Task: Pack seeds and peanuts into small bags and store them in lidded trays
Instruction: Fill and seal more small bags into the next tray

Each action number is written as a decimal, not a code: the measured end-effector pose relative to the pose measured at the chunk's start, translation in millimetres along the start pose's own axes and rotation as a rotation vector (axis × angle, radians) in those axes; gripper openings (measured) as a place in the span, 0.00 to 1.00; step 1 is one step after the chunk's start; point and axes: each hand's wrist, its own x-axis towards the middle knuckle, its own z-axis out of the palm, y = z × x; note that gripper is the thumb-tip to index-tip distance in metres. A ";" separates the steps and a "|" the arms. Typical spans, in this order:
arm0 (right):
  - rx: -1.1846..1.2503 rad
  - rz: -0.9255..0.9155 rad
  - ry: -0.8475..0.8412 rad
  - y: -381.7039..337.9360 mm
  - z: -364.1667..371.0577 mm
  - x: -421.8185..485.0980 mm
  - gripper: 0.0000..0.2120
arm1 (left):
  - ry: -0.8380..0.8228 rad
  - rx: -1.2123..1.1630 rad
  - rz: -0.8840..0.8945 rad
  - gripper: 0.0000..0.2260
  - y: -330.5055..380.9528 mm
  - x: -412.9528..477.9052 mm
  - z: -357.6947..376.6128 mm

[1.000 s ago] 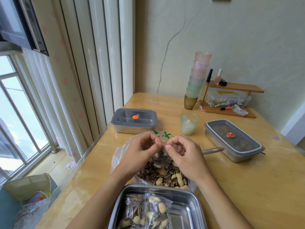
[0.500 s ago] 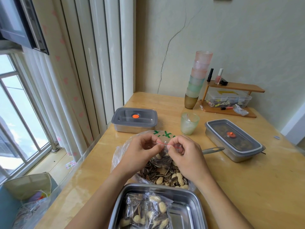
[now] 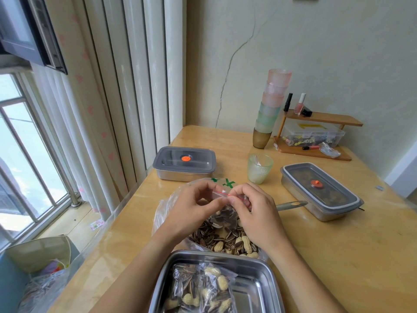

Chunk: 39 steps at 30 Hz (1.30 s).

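Both the left hand [image 3: 194, 210] and right hand [image 3: 255, 213] pinch a small bag [image 3: 222, 195] above the seed sack [image 3: 223, 236], at the open tray's [image 3: 268, 279] twelve o'clock.

Unreadable green print [image 3: 228, 183] on bag [image 3: 161, 215]

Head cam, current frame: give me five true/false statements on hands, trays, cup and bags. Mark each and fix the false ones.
1. The left hand and right hand both pinch the small bag at its top. True.
2. The near tray has its lid on. False: it is open and holds filled bags.
3. The left far tray and right far tray are both lidded. True.
4. The green cup lies on its side. False: it stands upright.
5. The big bag of seeds and peanuts sits inside the near tray. False: it lies on the table just beyond it.
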 end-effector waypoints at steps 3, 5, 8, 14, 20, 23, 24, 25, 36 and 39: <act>0.021 0.014 0.008 -2.0 -1.6 0.6 0.07 | 0.000 0.014 0.014 0.02 -1.8 0.7 -0.6; 0.045 0.023 0.015 -2.8 -2.3 0.8 0.06 | 0.016 -0.003 0.014 0.04 -2.8 0.8 -1.8; 0.118 0.069 -0.006 -2.1 -1.5 -0.6 0.04 | 0.019 -0.018 0.022 0.04 -1.6 0.6 -2.5; 0.176 0.119 -0.038 4.7 -1.4 -0.2 0.07 | 0.010 -0.050 0.011 0.03 -1.4 0.3 -3.4; 0.123 0.054 -0.022 5.3 1.7 0.1 0.08 | -0.005 -0.040 -0.001 0.03 -0.6 0.2 -2.0; 0.110 0.041 -0.023 6.7 1.4 0.5 0.07 | 0.010 -0.046 0.003 0.05 -1.2 0.6 -2.4; 0.106 0.046 -0.021 7.4 1.3 0.5 0.07 | 0.021 -0.061 0.002 0.05 -2.2 0.9 -2.7; 0.103 0.051 -0.018 7.8 1.0 0.6 0.07 | 0.034 -0.074 0.002 0.06 -3.2 1.1 -2.9; 0.134 0.113 -0.015 8.5 -0.4 0.3 0.06 | 0.058 -0.055 -0.036 0.04 -5.9 1.0 -2.8; 0.147 0.141 0.000 7.3 -2.4 0.3 0.07 | 0.036 -0.037 -0.056 0.04 -4.3 0.7 -2.4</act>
